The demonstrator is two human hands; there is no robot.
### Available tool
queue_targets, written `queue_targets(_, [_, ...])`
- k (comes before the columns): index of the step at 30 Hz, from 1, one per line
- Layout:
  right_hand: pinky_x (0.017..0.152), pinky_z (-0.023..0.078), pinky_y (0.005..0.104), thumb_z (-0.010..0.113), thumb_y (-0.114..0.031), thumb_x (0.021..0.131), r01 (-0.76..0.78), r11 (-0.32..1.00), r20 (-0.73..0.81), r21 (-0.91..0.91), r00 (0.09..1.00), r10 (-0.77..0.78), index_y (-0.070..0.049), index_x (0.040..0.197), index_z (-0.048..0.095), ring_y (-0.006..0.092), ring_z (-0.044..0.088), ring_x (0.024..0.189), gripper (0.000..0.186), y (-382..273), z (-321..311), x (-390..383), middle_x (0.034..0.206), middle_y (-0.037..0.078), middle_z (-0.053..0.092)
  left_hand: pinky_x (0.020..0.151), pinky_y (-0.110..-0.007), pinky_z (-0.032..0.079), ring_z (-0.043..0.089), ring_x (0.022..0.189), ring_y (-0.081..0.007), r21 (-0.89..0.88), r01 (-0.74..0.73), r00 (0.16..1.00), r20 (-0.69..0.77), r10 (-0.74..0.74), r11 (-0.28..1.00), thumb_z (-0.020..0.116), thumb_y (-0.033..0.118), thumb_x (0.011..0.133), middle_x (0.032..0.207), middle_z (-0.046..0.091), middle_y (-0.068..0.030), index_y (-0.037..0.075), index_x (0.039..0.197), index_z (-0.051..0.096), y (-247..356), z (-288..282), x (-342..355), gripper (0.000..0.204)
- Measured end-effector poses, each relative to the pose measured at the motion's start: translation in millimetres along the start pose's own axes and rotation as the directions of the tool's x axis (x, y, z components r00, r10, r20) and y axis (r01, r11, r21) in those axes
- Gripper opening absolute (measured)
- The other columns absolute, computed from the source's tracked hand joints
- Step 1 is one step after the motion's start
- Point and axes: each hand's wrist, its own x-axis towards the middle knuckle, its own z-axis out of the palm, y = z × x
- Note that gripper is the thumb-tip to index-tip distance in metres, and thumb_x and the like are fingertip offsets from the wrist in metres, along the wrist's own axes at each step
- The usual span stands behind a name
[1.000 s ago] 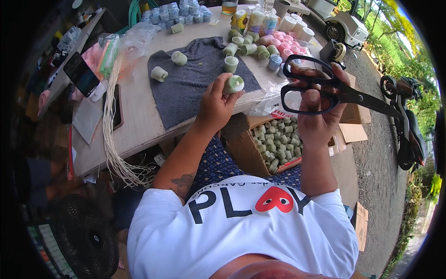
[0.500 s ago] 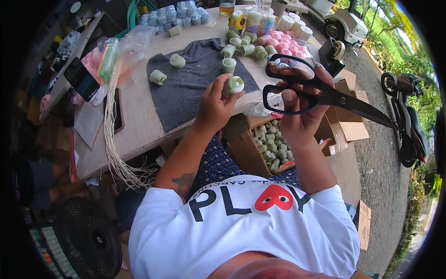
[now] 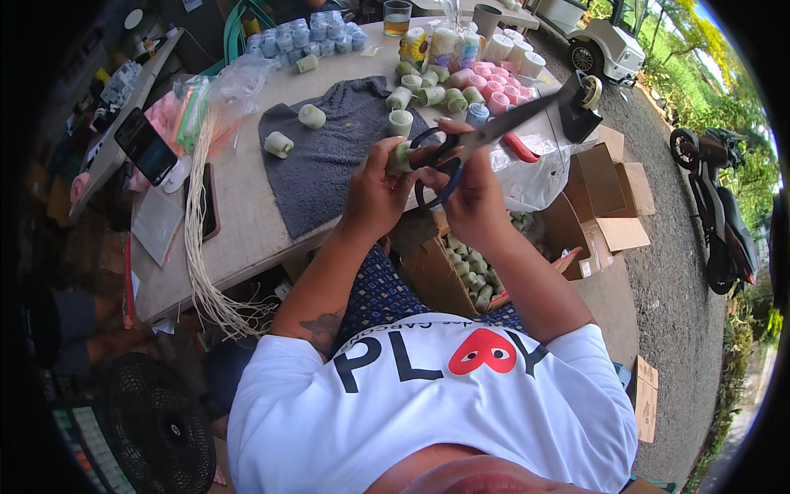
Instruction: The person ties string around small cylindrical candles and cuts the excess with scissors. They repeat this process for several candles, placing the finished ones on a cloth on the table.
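My left hand (image 3: 374,185) holds a short pale green candle (image 3: 401,155) above the near edge of the grey towel (image 3: 300,189). My right hand (image 3: 469,193) grips black-handled scissors (image 3: 448,144), their long dark blades (image 3: 518,115) pointing up and right. The handles and my right fingers overlap the candle and partly hide it; whether they touch it I cannot tell. Loose green candles (image 3: 311,116) lie on the towel. More green candles (image 3: 455,100), pink ones (image 3: 496,78) and pale blue ones (image 3: 300,37) sit farther back on the table (image 3: 243,259).
An open cardboard box (image 3: 436,284) of green candles is below the table edge. Phone (image 3: 144,138), white cord bundle (image 3: 210,288) and plastic bags (image 3: 527,185) lie about. A fan (image 3: 156,420) and another person's legs (image 3: 70,325) are at left. A scooter (image 3: 720,230) stands at right.
My right hand with the scissors has moved left to meet my left hand and the candle. The blades have swung from pointing down-right to up-right. My left hand has shifted slightly.
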Motion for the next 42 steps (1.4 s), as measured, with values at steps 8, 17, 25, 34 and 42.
queue_targets(8, [0.086,0.044,0.0259,0.053,0.007,0.088,-0.035,0.994,0.038,0.099,0.999,0.032,-0.009,0.135,0.032,0.0120,0.055,0.101,0.053,9.5,6.0,4.0,0.104,0.006,0.055,0.071,-0.031,0.054,0.065,0.088,-0.0207,-0.068,0.058,0.998,0.000,-0.058,0.996,0.069,0.005,0.080,0.097,0.063,-0.0140,0.005,0.116,0.048,-13.5,-1.4,1.6,0.042])
queue_targets(17, [0.065,0.045,0.0253,0.054,-0.049,0.088,-0.592,0.643,0.567,0.486,0.773,0.283,-0.010,0.127,0.041,0.0135,0.057,0.074,0.057,27.6,-22.4,-62.1,0.081,0.003,0.054,0.077,-0.031,0.048,0.063,0.089,-0.0215,-0.770,0.501,0.799,0.235,-0.554,0.395,0.057,0.033,0.092,0.107,0.062,-0.0161,0.016,0.115,0.045,-21.6,-32.5,5.4,0.031])
queue_targets(25, [0.058,0.038,0.0263,0.035,-0.070,0.086,-0.748,0.482,0.672,0.457,0.645,0.364,-0.013,0.121,0.044,0.0149,0.055,0.069,0.068,62.2,17.5,-72.7,0.076,0.002,0.052,0.083,-0.033,0.044,0.057,0.102,-0.0205,-0.729,0.504,0.834,0.269,-0.482,0.464,0.054,0.042,0.092,0.113,0.059,-0.0166,0.017,0.125,0.041,-33.4,-50.2,-3.9,0.044])
queue_targets(34, [0.059,0.039,0.0258,0.037,-0.073,0.083,-0.754,0.519,0.609,0.403,0.644,0.463,-0.011,0.117,0.045,0.0149,0.053,0.065,0.071,55.6,35.1,-42.9,0.074,0.003,0.052,0.099,-0.044,0.040,0.054,0.111,-0.0312,-0.805,0.473,0.840,0.289,-0.459,0.359,0.048,0.045,0.094,0.119,0.052,-0.0235,0.015,0.130,0.032,-22.8,-47.7,-10.9,0.049])
queue_targets(42, [0.044,0.042,0.0226,0.061,-0.033,0.090,-0.565,0.787,0.218,0.248,0.824,0.523,-0.003,0.105,0.056,0.0071,0.048,0.047,0.033,42.7,-1.1,-31.8,0.061,0.000,0.051,0.086,-0.034,0.045,0.056,0.102,-0.0215,-0.687,0.429,0.822,0.028,-0.569,0.587,0.056,0.036,0.092,0.108,0.056,-0.0093,0.014,0.118,0.043,-24.1,-57.7,-2.3,0.037])
